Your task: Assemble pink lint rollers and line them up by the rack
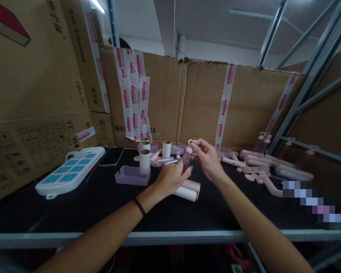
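In the middle of the head view, my left hand [172, 177] is wrapped round a clear pinkish tube-shaped cover [187, 160], which stands nearly upright. At its top, my right hand [209, 158] pinches the pale pink heart-shaped loop [192, 142] with thumb and fingers. Below my left hand lies a white and pink roller [187, 190] on the black table surface, partly hidden by the hand. Behind the hands are more pink and clear plastic parts, including a pink handle piece [157, 158]; my hands cover some of them.
Left of my hands stand a translucent purple tray [132, 179], several white rolls [144, 159], a phone [111, 156] and a white-and-blue power strip [71, 172]. Pink rollers [292, 171] and handles [254, 170] lie at right. Cardboard [199, 102] walls the back.
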Tool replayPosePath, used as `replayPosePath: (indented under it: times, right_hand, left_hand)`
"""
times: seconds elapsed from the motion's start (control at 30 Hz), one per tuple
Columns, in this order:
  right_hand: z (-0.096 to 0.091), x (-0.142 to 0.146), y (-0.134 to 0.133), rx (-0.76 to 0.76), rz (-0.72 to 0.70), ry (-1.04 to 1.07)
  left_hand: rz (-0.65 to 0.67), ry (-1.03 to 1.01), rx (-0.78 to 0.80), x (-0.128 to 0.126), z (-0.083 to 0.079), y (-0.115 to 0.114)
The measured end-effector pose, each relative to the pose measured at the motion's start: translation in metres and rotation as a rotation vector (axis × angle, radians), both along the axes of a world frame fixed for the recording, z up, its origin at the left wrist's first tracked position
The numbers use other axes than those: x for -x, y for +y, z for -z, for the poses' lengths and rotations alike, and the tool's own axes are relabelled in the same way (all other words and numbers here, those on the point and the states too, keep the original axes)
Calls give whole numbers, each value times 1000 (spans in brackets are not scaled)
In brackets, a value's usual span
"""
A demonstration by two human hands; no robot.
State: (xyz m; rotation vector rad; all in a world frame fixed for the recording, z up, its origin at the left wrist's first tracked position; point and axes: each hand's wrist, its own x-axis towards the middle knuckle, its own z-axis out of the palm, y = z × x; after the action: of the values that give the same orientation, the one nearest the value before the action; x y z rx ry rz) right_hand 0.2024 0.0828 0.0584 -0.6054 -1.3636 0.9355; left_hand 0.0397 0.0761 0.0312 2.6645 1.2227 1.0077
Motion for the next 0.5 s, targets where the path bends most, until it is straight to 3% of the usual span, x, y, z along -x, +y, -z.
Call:
replayPosePath:
  times: [0.5]
  right_hand:
    - [-6,-8,-2,-78,-40,-78]
  left_hand:
    - [16,110,7,1,-10,2]
